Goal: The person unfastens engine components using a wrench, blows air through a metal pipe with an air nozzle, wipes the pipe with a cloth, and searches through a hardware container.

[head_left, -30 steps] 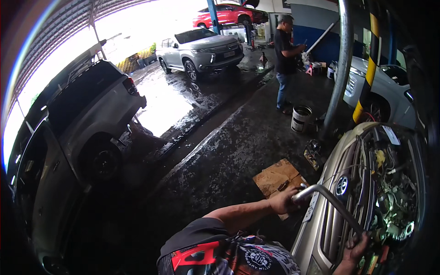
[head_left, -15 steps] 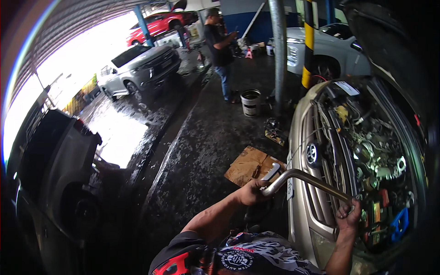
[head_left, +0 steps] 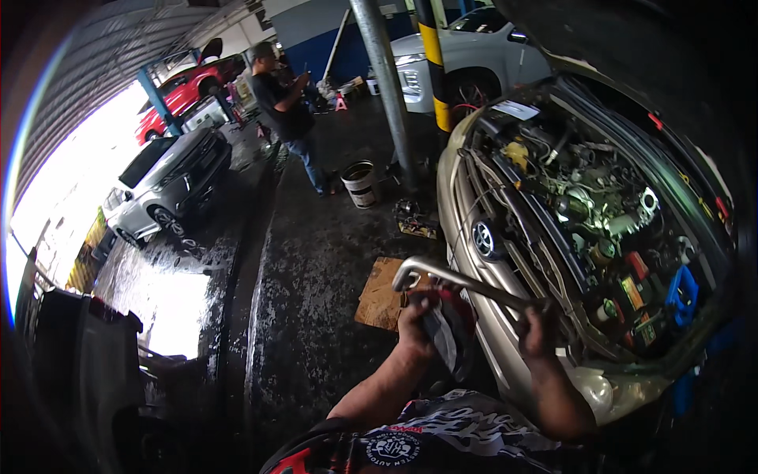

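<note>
A bent metal pipe [head_left: 478, 285] slants across in front of me, its hooked end toward the left and its straight part reaching right. My right hand [head_left: 539, 330] is closed around the straight end, beside the car's front. Just below the hook, my left hand [head_left: 417, 325] is closed against a dark grey and red object [head_left: 448, 338], whose kind I cannot make out. That object hangs under the pipe and partly hides what my left fingers grip. A flat piece of brown cardboard [head_left: 377, 299] lies on the floor beyond my left hand.
A gold car [head_left: 466, 213] stands at my right, hood raised, its engine bay [head_left: 592, 197] exposed. Farther off are a bucket [head_left: 361, 186], a metal post [head_left: 383, 87], a striped pole [head_left: 433, 67] and a standing person [head_left: 283, 110]. Oily parts [head_left: 414, 220] lie near the post.
My view has turned right. The pipe's hooked end has risen, and my left hand has shifted from the bend to below it. The dark grey and red object now shows beside that hand.
</note>
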A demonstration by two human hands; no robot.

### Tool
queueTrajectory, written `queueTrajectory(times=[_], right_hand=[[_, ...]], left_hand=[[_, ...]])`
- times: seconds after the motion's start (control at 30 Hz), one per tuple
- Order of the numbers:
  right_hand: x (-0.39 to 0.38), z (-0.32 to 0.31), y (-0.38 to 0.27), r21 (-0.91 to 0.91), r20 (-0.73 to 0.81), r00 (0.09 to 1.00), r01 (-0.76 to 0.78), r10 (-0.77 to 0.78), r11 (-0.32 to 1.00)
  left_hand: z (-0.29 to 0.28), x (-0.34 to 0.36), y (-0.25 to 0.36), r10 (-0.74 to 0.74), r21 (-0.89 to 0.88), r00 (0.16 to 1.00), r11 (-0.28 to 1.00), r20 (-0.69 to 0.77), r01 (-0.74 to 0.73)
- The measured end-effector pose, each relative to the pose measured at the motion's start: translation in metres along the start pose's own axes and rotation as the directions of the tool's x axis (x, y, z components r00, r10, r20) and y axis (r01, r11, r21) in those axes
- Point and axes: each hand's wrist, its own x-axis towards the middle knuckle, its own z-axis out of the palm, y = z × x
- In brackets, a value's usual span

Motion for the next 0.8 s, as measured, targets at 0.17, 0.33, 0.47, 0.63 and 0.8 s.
queueTrajectory(times=[0.17, 0.33, 0.47, 0.63, 0.8], right_hand=[[-0.01, 0.026, 0.027, -0.595, 0.418, 0.67, 0.712, -0.613, 0.373], [-0.001, 0.035, 0.033, -0.647, 0.489, 0.728, 0.672, -0.48, 0.36], [0.004, 0.032, 0.001, -0.555, 0.144, 0.918, 0.383, -0.369, 0.738], [-0.012, 0.054, -0.027, -0.634, 0.743, 0.64, 0.767, -0.193, 0.102], [-0.003, 0.064, -0.011, -0.788, 0.616, 0.782, 0.61, -0.095, -0.089]], left_hand=[[0.031, 0.037, -0.008, -0.093, -0.008, 0.954, 0.995, -0.286, 0.095], [0.014, 0.041, -0.035, -0.193, 0.071, 0.897, 0.968, -0.397, 0.239], [-0.007, 0.052, -0.031, -0.043, 0.189, 0.903, 0.973, -0.427, 0.135], [-0.025, 0.059, -0.032, 0.175, 0.737, 0.943, 0.668, -0.285, 0.099], [-0.041, 0.056, -0.033, -0.373, 0.052, 0.921, 0.923, -0.11, 0.38]])
